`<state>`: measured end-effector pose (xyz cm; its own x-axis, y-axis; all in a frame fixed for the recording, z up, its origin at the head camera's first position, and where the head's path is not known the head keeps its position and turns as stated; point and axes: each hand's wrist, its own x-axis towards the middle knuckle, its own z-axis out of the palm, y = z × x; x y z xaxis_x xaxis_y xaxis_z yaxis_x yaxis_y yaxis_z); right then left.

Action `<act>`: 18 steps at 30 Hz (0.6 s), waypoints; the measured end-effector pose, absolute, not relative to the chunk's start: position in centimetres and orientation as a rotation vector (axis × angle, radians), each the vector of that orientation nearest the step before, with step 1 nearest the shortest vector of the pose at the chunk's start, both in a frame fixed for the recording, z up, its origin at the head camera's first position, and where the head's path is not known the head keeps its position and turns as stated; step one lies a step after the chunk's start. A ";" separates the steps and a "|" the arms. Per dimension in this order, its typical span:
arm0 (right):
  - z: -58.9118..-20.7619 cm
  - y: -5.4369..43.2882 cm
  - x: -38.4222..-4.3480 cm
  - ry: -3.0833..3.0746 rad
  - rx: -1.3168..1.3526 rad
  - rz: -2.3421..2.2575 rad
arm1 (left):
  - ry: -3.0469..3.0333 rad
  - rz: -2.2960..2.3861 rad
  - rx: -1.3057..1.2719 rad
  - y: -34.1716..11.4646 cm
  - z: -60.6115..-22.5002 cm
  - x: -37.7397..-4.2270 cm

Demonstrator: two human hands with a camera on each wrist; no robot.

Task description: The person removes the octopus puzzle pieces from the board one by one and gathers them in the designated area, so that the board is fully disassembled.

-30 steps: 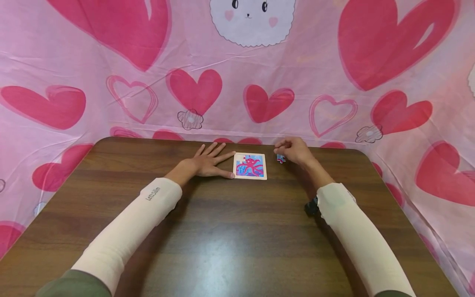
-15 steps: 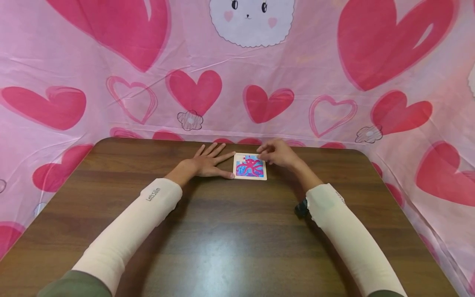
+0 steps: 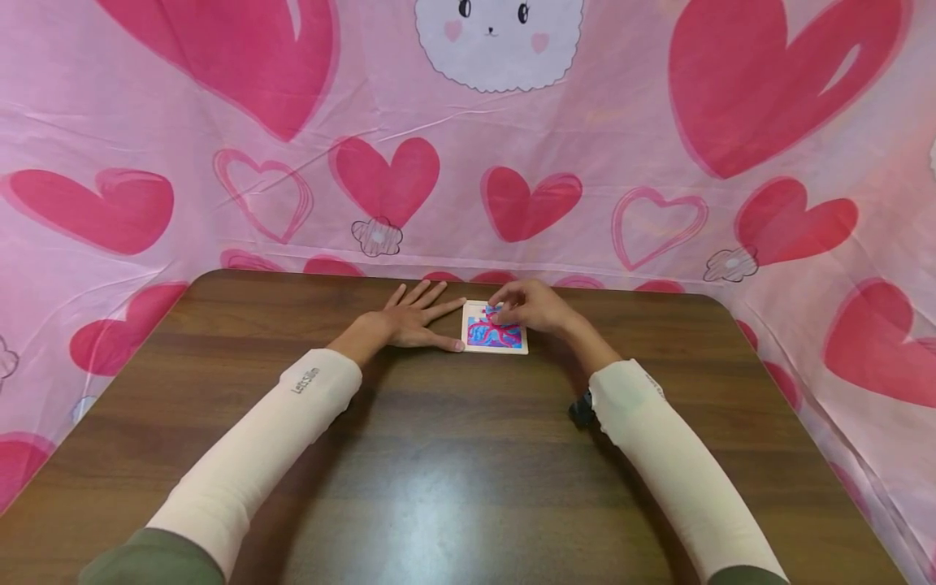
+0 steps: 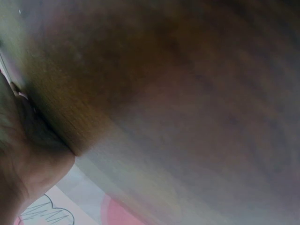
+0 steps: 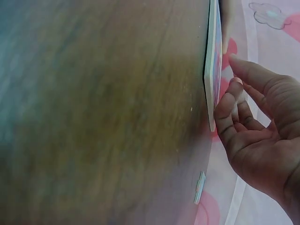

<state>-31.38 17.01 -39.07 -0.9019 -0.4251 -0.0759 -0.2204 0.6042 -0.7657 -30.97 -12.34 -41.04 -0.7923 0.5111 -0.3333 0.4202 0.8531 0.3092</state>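
A square jigsaw puzzle point(image 3: 495, 335) with a red octopus on blue lies in a pale wooden frame point(image 3: 504, 351); part of its upper left has no picture. My left hand point(image 3: 409, 321) lies with fingers spread at the frame's left side, thumb and index fingertips against it. In the left wrist view only part of that hand point(image 4: 33, 164) shows. Over the puzzle's upper right reaches my right hand point(image 3: 539, 308), thumb and index bent with a gap between them. The right wrist view shows this hand point(image 5: 267, 136) beside the frame edge, no piece visible between the fingertips.
A loose puzzle piece point(image 5: 200, 188) lies on the table right of the frame, seen in the right wrist view. The brown wooden table point(image 3: 409, 455) ends just behind the frame, where a pink heart-printed cloth point(image 3: 453, 122) hangs.
My right hand has moved left, from the loose piece right of the frame to above the puzzle. My left hand stays at the frame's left side.
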 end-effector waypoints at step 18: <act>-38.9 16.0 -31.8 2.515 -0.478 -0.997 | 2.630 0.305 0.680 -12.4 -42.5 -32.0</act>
<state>-31.84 15.99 -38.91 -0.8649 -0.4460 -0.2302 -0.1672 0.6885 -0.7057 -31.98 -12.45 -42.46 -0.7991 0.5032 -0.3289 0.4145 0.8575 0.3047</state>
